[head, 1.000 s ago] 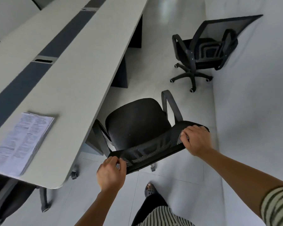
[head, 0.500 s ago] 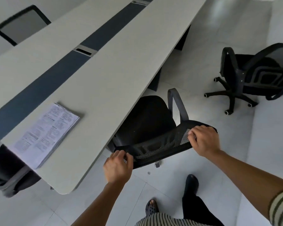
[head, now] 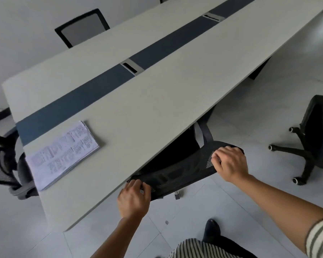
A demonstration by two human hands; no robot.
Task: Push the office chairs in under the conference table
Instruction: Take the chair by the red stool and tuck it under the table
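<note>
Since a second ago the black mesh chair (head: pixel 177 172) has rolled way further in, so now its seat is mostly hidden under the desk (head: pixel 157 101) edge and only the mesh backrest top plus one armrest at about 1 o'clock from it stick out. Left hand (head: pixel 133 199) has its fingers (head: pixel 138 185) curled over the backrest's top rim at the near-left end, right hand (head: pixel 229 165) is wrapped over the right end, both holding it firmly. Stack of printed papers (head: pixel 62 155) sits on the desk at 9 o'clock of the chair, near the end edge. Second black chair (head: pixel 313 142) is out on the floor at 3 o'clock, well apart from the desk. Another chair back (head: pixel 82 27) shows on the far side at 11 o'clock, and one more (head: pixel 6 157) at the desk's left end.
</note>
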